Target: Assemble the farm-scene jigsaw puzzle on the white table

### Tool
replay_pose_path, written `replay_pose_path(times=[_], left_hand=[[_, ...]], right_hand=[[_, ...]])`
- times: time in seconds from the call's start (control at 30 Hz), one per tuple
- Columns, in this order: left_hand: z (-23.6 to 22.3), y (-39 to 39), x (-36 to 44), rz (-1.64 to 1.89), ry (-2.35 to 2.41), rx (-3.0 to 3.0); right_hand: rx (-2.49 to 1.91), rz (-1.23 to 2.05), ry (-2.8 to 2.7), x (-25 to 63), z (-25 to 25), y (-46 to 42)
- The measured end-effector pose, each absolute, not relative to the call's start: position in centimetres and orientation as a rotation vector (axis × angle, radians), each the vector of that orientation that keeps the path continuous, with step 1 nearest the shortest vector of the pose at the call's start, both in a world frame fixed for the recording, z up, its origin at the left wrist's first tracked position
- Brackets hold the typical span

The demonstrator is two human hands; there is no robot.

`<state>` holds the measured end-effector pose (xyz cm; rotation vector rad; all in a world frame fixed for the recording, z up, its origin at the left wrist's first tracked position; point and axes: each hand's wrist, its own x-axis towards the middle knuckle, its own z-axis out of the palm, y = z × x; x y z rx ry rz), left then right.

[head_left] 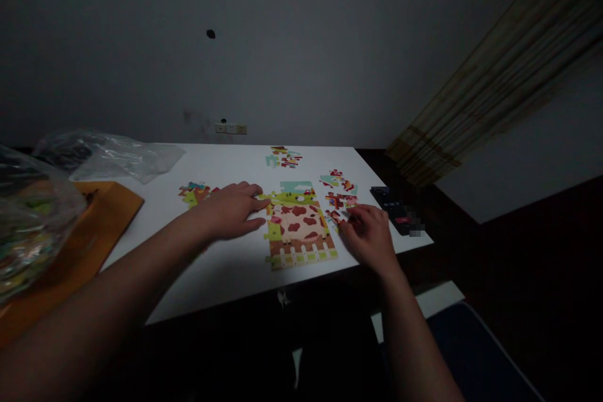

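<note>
A partly assembled jigsaw puzzle (301,226) lies on the white table, showing a brown-spotted cow, a green field and a white fence. My left hand (235,210) is open at its left side, with fingertips on the upper left edge and the thumb apart. My right hand (370,235) is to the right of the puzzle, fingers partly curled, thumb and forefinger apart. Loose puzzle pieces (334,217) lie just beyond those fingertips. More loose pieces (336,182) are spread above them. Another group of pieces (193,193) is partly hidden behind my left hand.
At the table's far side lies a small cluster of pieces (284,158). A dark phone-like device (396,210) rests near the right edge. On the left are an orange-brown envelope (110,201), a clear plastic bag (127,157) and a bag of colourful pieces (28,245).
</note>
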<state>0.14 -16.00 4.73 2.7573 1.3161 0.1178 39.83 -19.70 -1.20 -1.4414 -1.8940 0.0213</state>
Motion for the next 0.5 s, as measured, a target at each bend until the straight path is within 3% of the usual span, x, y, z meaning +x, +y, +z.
replay_pose_path(times=[0.23,0.5], left_hand=[[3.4,-15.0,-0.6,0.29,1.272,2.714],[3.3,-13.5,-2.3,0.353,1.458,2.616]], right_hand=[[-1.449,0.025,-2.096,40.4,-1.9,-19.1],[-1.385,0.271,-2.049,41.8,-2.7,-18.0]])
